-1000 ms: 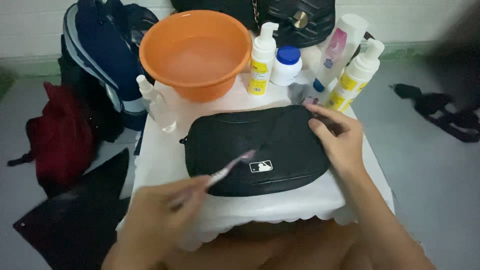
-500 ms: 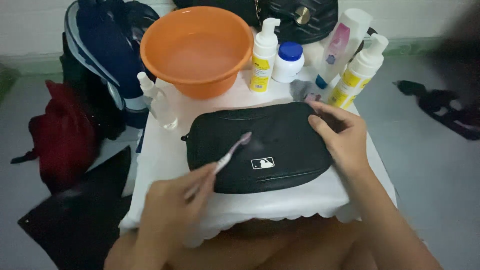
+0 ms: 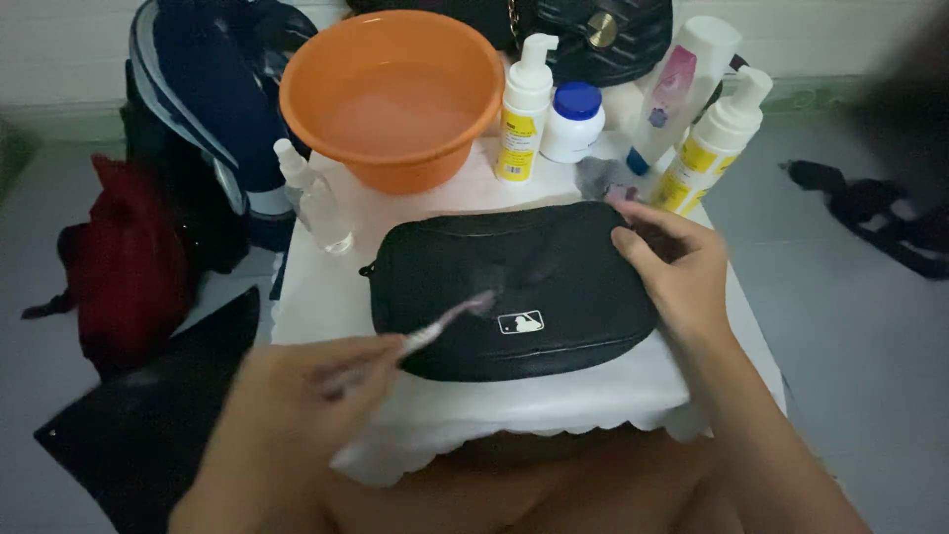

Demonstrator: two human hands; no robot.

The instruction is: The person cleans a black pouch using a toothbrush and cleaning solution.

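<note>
Gripping a toothbrush [image 3: 435, 331] in my left hand [image 3: 297, 396], bristles pointing upper right onto the black pouch [image 3: 514, 287]; my right hand [image 3: 672, 272] lies flat on its right end, orange basin [image 3: 390, 94] behind.

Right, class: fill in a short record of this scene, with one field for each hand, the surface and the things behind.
Left hand: holds a toothbrush, bristles on the black pouch
Right hand: rests on the pouch's right end
Surface: small table with white cloth
Behind: orange basin, pump bottles, white jar, clear bottle
</note>
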